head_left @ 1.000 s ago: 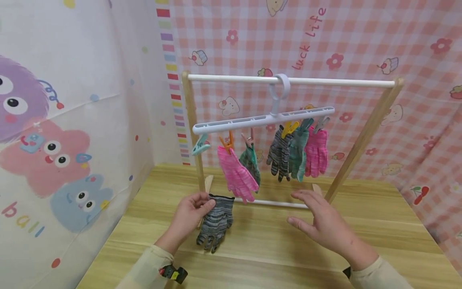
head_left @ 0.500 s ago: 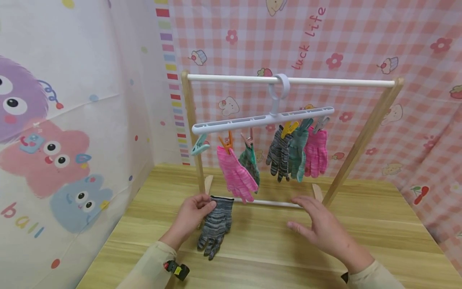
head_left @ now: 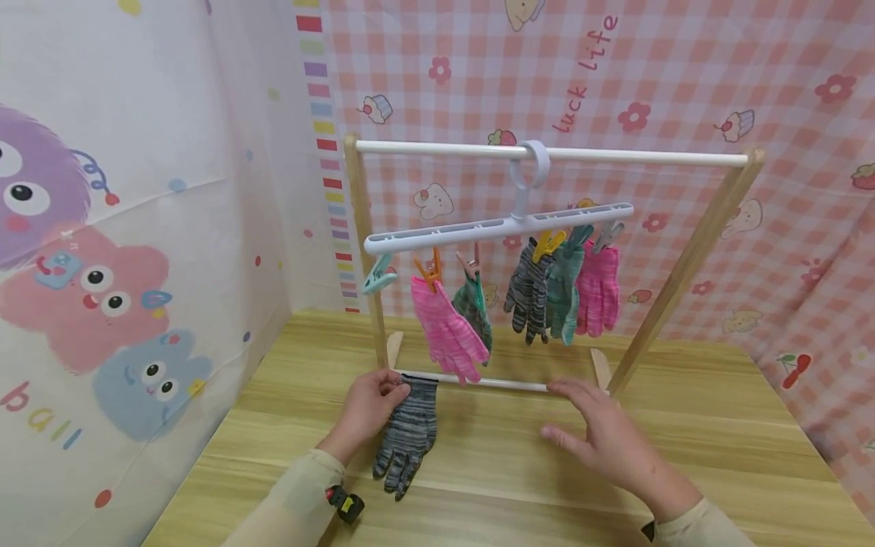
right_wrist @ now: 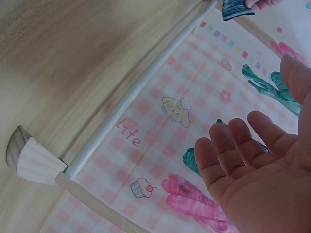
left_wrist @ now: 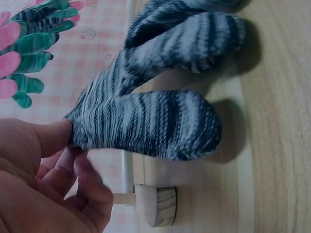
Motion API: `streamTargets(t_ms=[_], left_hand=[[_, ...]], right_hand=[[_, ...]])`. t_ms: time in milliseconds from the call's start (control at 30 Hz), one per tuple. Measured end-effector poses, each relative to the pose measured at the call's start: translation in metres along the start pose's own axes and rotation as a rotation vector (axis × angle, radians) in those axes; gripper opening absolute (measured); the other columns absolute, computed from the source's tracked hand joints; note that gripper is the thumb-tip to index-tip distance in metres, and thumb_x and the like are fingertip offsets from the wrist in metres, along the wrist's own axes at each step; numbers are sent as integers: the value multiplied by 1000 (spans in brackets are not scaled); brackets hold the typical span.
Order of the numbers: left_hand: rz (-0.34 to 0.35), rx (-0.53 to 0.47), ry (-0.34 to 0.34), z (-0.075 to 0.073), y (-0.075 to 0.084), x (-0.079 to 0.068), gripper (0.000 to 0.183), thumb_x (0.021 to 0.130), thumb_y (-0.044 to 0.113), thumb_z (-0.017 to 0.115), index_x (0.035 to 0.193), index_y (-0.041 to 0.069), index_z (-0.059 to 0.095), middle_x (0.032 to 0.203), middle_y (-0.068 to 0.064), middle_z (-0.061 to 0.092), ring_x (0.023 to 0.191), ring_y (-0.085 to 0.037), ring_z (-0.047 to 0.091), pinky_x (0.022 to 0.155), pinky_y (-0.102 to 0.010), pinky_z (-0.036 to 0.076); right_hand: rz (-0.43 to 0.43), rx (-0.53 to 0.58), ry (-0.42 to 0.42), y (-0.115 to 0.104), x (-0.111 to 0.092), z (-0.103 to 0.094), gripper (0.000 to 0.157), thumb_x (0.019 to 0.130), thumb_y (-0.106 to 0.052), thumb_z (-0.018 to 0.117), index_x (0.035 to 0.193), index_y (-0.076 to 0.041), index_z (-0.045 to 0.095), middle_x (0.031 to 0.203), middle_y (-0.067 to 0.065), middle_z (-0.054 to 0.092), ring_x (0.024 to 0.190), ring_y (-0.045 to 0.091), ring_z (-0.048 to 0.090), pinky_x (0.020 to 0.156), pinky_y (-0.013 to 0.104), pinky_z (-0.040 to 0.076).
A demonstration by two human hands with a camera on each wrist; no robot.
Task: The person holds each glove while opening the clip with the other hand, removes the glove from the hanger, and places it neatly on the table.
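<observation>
In your head view, your left hand point(head_left: 369, 406) at seven o'clock pinches the grey striped glove point(head_left: 412, 425) by its cuff, seemingly so the fingers dangle loose. Your right hand point(head_left: 608, 437), at four, holds nothing, its thumb spread apart. At nine, the mint clip point(head_left: 380, 275) hangs bare; the orange clip point(head_left: 430, 271) bites the pink glove's point(head_left: 447, 327) cuff, letting it droop.

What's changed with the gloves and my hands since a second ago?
The gray striped glove in your left hand now reaches slightly lower in the head view, and your right hand dipped slightly. Nothing was grasped or released: your left still pinches the glove's cuff. The hanger, its clipped gloves and the vacant mint clothespin stayed put.
</observation>
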State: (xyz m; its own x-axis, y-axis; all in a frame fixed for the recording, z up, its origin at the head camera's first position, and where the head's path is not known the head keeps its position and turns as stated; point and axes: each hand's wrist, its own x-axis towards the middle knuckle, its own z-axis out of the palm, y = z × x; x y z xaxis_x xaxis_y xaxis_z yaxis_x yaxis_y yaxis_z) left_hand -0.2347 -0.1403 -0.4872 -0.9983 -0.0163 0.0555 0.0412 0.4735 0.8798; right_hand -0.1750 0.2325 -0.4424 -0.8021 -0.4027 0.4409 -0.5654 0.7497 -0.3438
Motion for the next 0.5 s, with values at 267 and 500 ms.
streamTargets(t_ms=[267,500], left_hand=[[37,153,65,5,-4,6,11,98,14,77,103,4,76,92,-7,80,77,-11,68,72,-31,57],[18,201,100,8,-7,6,10,97,17,79,100,8,76,91,-5,82,78,-13,72,73,-33,57]], right_hand=[[16,5,-7,2,-2,4,60,90,-30,87,139,-3,65,141,17,67,128,41,66,103,61,56],[42,19,-29,2,-3,5,59,91,-33,86,138,-3,66,141,16,66,127,40,67,101,60,58]])
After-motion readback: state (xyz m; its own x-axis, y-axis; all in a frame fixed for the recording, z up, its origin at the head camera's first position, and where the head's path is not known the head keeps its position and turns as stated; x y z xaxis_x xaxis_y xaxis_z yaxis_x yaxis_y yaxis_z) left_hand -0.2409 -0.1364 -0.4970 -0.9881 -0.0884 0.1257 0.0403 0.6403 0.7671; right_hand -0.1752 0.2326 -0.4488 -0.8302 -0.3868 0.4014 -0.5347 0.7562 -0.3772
